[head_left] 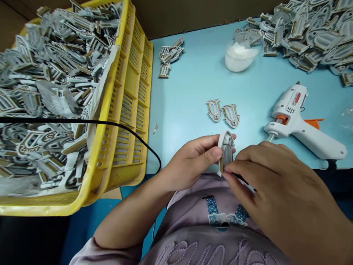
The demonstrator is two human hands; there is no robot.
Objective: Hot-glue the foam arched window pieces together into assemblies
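My left hand (pixel 190 162) grips an arched grey-and-white foam piece (pixel 226 151) upright, with its thumb on the front. The fingertips of my right hand (pixel 275 187) pinch the lower end of that piece, and the back of this hand covers part of it. Just beyond my hands, two small arched window-shaped pieces (pixel 214 110) (pixel 231 115) lie flat on the blue table (pixel 187 84). A white hot-glue gun (pixel 300 121) lies on its side to the right, with its nozzle pointing toward my right hand and not touching it.
A yellow slatted plastic crate (pixel 129 92) heaped with arched pieces fills the left. A black cable (pixel 132 132) runs across it to the table. Further back are a small stack of pieces (pixel 168 57), a bowl of white material (pixel 241 55), and a large pile of pieces (pixel 311 33).
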